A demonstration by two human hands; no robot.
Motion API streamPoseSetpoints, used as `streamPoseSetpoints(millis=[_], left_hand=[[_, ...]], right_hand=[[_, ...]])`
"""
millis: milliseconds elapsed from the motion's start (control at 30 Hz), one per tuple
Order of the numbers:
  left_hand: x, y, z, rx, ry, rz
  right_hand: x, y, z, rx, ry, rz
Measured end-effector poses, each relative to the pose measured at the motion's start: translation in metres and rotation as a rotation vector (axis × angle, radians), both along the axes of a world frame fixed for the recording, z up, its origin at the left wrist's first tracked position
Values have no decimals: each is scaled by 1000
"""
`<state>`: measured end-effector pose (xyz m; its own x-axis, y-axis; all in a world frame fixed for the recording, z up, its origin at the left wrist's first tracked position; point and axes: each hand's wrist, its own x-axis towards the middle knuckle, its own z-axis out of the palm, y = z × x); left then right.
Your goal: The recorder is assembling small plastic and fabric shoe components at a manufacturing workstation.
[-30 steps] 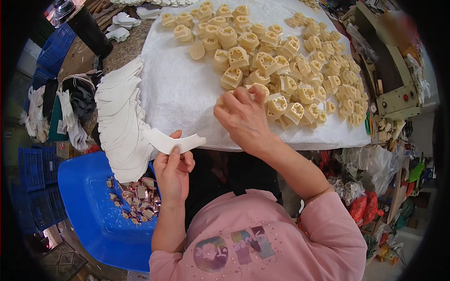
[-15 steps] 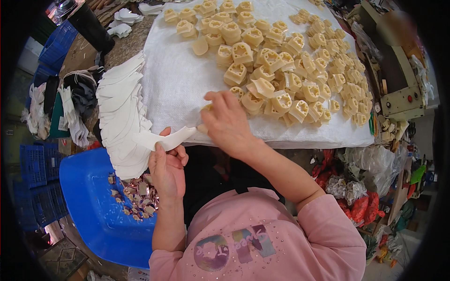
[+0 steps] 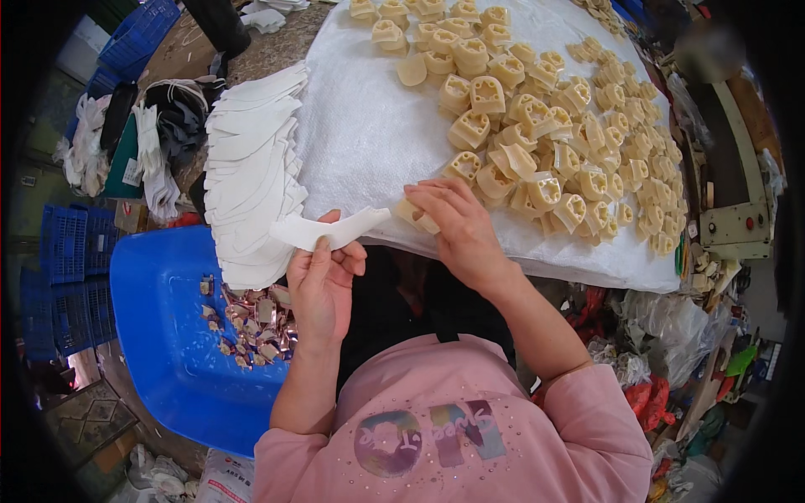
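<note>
Head view: your table (image 3: 377, 151) is covered by a white woven sheet, with a heap of cream moulded pieces (image 3: 545, 159) spread over its far and right parts and a fanned stack of white curved strips (image 3: 251, 168) along its left edge. Below left sits a blue plastic tub (image 3: 159, 327) holding small pinkish-brown scraps (image 3: 251, 323); blue crates (image 3: 67, 243) stand further left, and crumpled clear and coloured bags (image 3: 671, 335) hang at lower right. Your left hand (image 3: 323, 281) is closed in a pinch, thumb on top, on one white curved strip (image 3: 331, 228) at the near table edge; the strip's long axis runs left to right, its free end pointing toward your right hand. Your right hand (image 3: 461, 226) is curled, fingers pressed onto one cream piece (image 3: 417, 218) at the near edge of the heap. That piece lies just right of the strip's free tip, near but not touching it, so the right hand is nearer. No label is legible here.
</note>
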<state>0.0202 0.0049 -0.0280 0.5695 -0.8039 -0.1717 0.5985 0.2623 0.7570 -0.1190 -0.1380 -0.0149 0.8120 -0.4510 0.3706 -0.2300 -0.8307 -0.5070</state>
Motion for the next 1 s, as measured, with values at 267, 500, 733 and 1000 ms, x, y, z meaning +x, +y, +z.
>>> streamPoseSetpoints(millis=[267,500,733,1000], left_hand=[[-6,-2,11,-19,45,98],[-5,7,7,63,-84,44],[-32,-1,33,-23,-58,29],[-38,2,42,-103,-62,-46]], right_hand=[[11,6,-1,-71,19,-47],[-3,16,18,417,-348,-102],[9,39,20,222,-621,127],[12,40,13,84,-731,175]])
